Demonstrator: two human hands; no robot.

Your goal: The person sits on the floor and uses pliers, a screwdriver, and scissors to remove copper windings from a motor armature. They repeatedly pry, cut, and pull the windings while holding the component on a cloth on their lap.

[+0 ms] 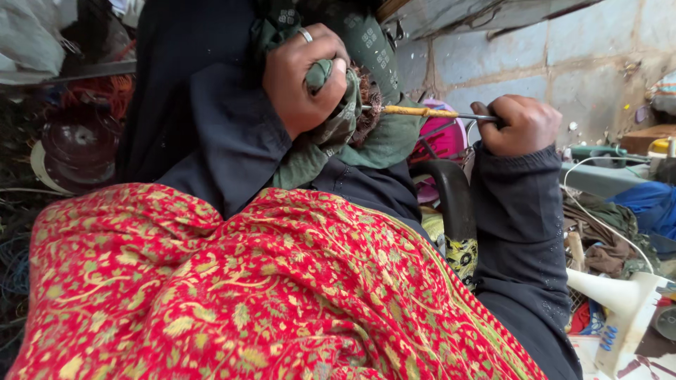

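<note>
My left hand, a ring on one finger, is closed around a bundle wrapped in green patterned cloth; brownish copper-coloured windings show at the bundle's open end. My right hand grips a thin metal tool with a yellowish wrapped part, its tip pushed into the windings. Both arms wear dark sleeves. A red cloth with a gold floral pattern covers my lap below the hands.
A grey block wall stands behind. To the right lie a white plastic object, a white cable, blue fabric and a pink plastic item. A dark round disc and tangled wires sit at left.
</note>
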